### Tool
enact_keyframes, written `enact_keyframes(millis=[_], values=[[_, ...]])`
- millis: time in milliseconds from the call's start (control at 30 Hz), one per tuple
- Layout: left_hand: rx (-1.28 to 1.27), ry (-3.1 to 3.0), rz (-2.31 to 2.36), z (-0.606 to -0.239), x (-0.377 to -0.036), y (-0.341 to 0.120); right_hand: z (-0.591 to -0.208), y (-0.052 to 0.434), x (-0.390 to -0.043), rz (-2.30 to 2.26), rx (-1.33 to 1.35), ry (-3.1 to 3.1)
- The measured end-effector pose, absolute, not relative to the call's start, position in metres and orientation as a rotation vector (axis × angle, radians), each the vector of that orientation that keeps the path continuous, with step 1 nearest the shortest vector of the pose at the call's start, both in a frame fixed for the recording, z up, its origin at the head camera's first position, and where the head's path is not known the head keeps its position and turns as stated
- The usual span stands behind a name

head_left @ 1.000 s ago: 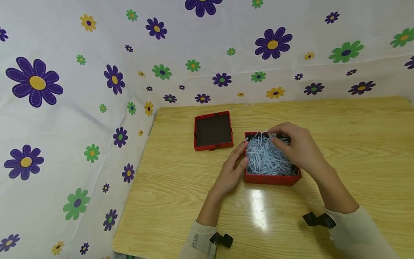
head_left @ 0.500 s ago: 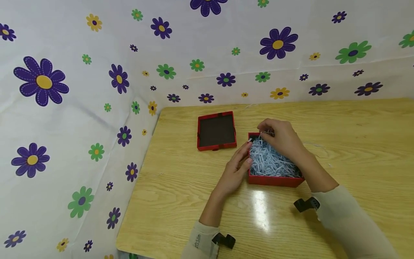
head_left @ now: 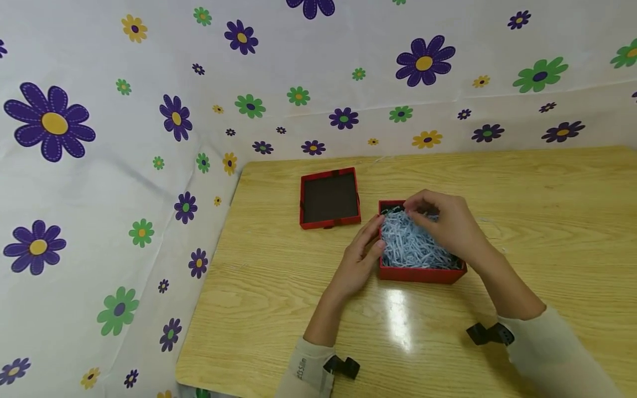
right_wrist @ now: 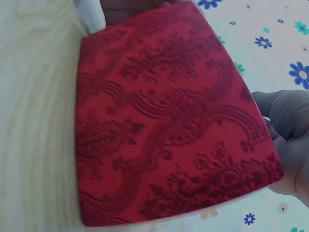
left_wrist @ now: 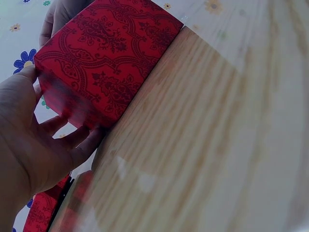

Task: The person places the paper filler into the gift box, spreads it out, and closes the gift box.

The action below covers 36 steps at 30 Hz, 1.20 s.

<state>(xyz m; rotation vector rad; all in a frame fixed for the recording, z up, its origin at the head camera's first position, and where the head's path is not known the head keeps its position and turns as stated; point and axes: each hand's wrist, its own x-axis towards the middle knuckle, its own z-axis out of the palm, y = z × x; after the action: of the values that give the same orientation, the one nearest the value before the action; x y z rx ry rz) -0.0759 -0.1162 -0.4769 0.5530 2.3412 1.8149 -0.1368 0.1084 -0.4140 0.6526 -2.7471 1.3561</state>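
Right of centre in the head view, a red box stands uncovered on the wood-grained surface, filled with pale blue shredded paper. Clock directions are taken from this box, with twelve o'clock toward the patterned cloth. At nine o'clock, the left hand lies against the box wall, its grip spread, the fingers extended along that side; the left wrist view shows the fingertips touching the red wall, which bears a darker ornamental pattern. The right hand reaches over the box from four o'clock, its thumb and forefinger close together at the eleven o'clock part of the paper; whether this grip pinches a strand cannot be told. A dark gap shows beside the paper at the box's ten o'clock corner. Well apart from the right hand, at ten o'clock, a shallow red lid lies with its dark inner face upward. A loose strand lies on the surface toward half past two.
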Motion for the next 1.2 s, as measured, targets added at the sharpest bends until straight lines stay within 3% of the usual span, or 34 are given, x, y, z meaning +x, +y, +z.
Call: enact_keyframes(millis=[167, 433, 633, 967, 1200], values=[[0.523, 2.359, 1.817, -0.498, -0.081, -0.115, -0.422, 0.104, -0.13, 1.363, 0.816, -2.829], [0.513, 2.363, 1.82, -0.501, -0.081, -0.114, -0.435, 0.098, -0.129, 1.227, 1.034, -3.02], [0.525, 2.367, 1.808, -0.502, -0.081, -0.113, -0.426, 0.105, -0.13, 1.239, 0.99, -2.972], [0.532, 2.359, 1.812, -0.486, -0.078, -0.114, -0.397, 0.135, -0.132, 1.329, 0.698, -2.758], [0.552, 2.339, 1.793, -0.469, -0.075, -0.116, -0.414, 0.127, -0.129, 1.352, 0.98, -2.805]])
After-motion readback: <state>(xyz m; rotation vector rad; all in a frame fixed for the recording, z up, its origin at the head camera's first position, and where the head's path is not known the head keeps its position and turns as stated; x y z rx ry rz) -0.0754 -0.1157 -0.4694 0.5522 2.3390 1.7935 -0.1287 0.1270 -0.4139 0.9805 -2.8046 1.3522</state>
